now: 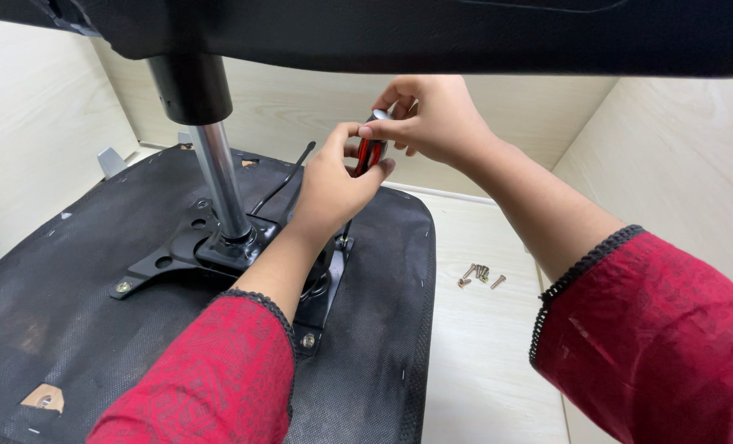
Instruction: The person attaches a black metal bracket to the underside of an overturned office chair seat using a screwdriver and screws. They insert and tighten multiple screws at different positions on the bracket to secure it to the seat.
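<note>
The left hand and right hand meet over the upturned black fabric-covered chair seat, which lies on the pale wooden floor. Both hands have their grip clenched around the red-and-black handled screwdriver, held upright, its shaft running down to the black metal mounting plate near the seat's right edge. A chrome gas-lift column rises from the plate's middle. A small cluster of brass-coloured screws lies on the floor just beside the seat's right edge.
</note>
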